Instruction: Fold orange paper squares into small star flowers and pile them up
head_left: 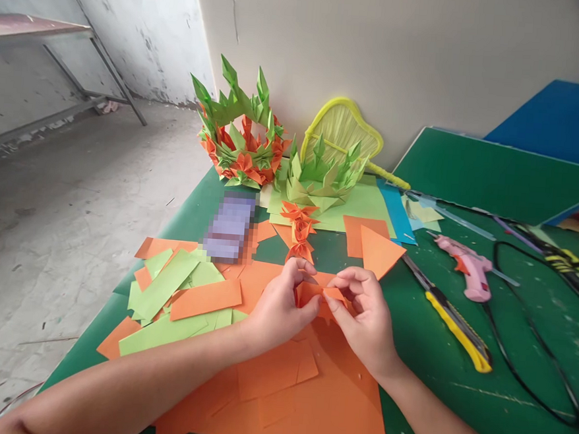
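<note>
Square up edges of small orange paper piece (308, 291), held by thumb-and-fingertip pinches between half-closed left hand (279, 307) and half-closed right hand (370, 322), just short of folded orange flowers (301, 230), and press any crease evenly, without twisting.
</note>
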A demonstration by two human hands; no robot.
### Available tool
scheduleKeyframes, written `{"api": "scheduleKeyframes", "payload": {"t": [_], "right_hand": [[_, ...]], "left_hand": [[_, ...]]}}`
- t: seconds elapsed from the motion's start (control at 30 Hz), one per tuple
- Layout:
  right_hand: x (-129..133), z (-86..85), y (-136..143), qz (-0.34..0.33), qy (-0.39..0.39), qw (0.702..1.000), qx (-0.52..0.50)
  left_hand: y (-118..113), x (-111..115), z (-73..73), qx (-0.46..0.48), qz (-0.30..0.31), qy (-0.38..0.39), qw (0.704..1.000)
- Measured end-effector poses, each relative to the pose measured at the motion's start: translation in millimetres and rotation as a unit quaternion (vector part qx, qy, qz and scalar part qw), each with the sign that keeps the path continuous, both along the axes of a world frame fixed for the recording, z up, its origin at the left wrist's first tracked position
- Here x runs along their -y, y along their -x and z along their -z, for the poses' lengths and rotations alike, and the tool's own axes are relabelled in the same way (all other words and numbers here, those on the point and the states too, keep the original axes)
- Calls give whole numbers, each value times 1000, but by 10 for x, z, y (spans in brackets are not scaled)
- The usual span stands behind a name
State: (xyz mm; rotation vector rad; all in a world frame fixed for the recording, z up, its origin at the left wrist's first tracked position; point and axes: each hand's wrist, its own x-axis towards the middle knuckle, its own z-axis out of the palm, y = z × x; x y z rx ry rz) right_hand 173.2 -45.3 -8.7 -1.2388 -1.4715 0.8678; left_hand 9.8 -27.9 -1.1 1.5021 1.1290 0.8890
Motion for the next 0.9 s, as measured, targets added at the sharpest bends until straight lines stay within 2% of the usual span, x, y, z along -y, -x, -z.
{"api": "scheduleKeyframes", "payload": {"t": [0.3, 0.5, 0.57, 0.63, 0.77, 0.9], "right_hand": [[-1, -22, 13, -14, 29, 998, -44], [-9, -36, 15, -29, 16, 999, -31], [-18, -47, -1, -32, -23, 999, 2], [-27, -68, -28, -32, -94, 993, 68], [-48, -117, -91, -27, -227, 943, 242], [-65, -139, -127, -9, -263, 907, 327]], "left_hand": [[17, -3, -66, -60, 12, -45, 997], [15, -36, -33, -1, 0, -35, 999], [23, -65, -23, 28, -31, -20, 999], [34, -97, -16, 49, -67, 1, 997], [46, -133, 9, 77, -101, 40, 991], [41, -133, 13, 78, -100, 31, 991]]}}
